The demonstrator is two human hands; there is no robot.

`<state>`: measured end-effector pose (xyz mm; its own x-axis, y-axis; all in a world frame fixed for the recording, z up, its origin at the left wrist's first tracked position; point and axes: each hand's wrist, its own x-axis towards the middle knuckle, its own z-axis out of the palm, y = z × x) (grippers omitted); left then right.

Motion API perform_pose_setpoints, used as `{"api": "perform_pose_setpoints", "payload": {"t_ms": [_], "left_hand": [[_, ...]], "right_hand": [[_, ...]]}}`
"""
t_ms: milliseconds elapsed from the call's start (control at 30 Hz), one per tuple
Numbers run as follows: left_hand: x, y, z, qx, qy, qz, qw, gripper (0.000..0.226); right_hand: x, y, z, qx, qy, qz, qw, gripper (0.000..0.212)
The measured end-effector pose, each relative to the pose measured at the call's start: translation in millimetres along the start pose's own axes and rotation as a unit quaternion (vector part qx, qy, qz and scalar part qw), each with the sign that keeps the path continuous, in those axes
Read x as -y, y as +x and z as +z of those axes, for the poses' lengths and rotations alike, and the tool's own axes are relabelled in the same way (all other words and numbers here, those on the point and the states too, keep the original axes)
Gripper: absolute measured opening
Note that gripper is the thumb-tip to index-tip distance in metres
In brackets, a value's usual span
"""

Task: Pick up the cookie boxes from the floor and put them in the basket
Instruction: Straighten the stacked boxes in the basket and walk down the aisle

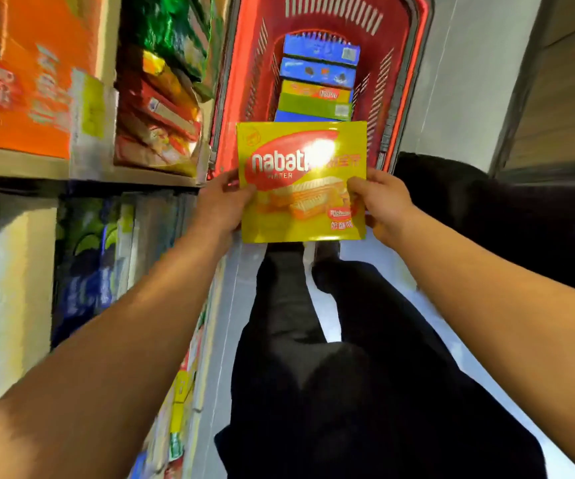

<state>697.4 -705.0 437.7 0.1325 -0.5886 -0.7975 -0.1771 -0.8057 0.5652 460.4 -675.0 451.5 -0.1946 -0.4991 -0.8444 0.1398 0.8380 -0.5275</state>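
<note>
A yellow Nabati wafer box (301, 181) is held flat, face up, over the near end of the red basket (241, 63). My left hand (222, 205) grips its left edge and my right hand (381, 205) grips its right edge, thumbs on the front face. Inside the basket stand several boxes on edge in a row: blue boxes (320, 60) at the far end, then a yellow-green box (315, 100). The held box hides the basket's near part.
Store shelves (82, 167) packed with orange, red and green snack packs run along the left. My dark trouser legs (313, 340) and the pale floor (451, 98) lie below. A dark shape (486, 209) sits right of the basket; a wall panel stands at far right.
</note>
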Motion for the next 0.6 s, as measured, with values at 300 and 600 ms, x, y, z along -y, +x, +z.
{"api": "perform_pose_setpoints", "payload": {"t_ms": [300, 600], "left_hand": [[-39, 153, 52, 0.027, 0.037, 0.018, 0.999, 0.035], [-31, 286, 108, 0.048, 0.037, 0.007, 0.998, 0.028]], "right_hand": [[15, 135, 4, -0.088, 0.025, 0.001, 0.996, 0.007], [5, 281, 5, -0.109, 0.087, 0.012, 0.99, 0.014]]}}
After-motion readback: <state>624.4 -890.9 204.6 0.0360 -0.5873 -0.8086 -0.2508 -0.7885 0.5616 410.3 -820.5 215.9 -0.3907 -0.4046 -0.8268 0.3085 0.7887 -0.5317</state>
